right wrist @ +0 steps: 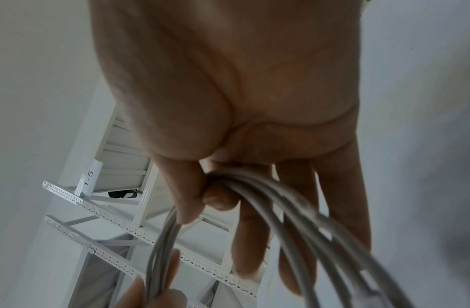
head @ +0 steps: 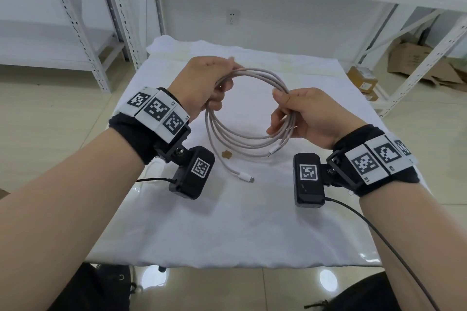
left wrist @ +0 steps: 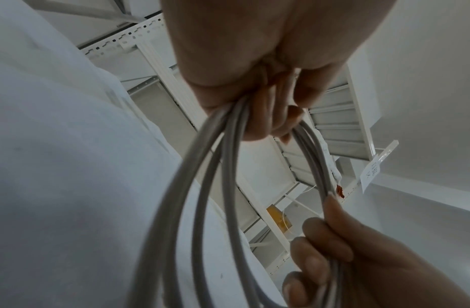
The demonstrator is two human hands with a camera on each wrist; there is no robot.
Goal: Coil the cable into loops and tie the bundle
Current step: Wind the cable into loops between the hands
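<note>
A pale grey cable (head: 255,75) is wound into several round loops and held in the air above the white cloth (head: 227,222). My left hand (head: 209,83) grips the loops at their upper left, fingers curled round the strands (left wrist: 223,150). My right hand (head: 298,113) pinches the right side of the coil between thumb and forefinger, the other fingers lying straighter behind the strands (right wrist: 275,200). One white plug end (head: 243,176) hangs down to the cloth; a second plug (head: 274,151) sticks out at the coil's lower right.
A small tan flower-shaped piece (head: 227,154) lies on the cloth under the coil. White metal shelving (head: 121,20) stands behind and at both sides. Cardboard boxes (head: 409,57) sit on the floor at the right. Black camera leads (head: 379,235) trail from both wrists.
</note>
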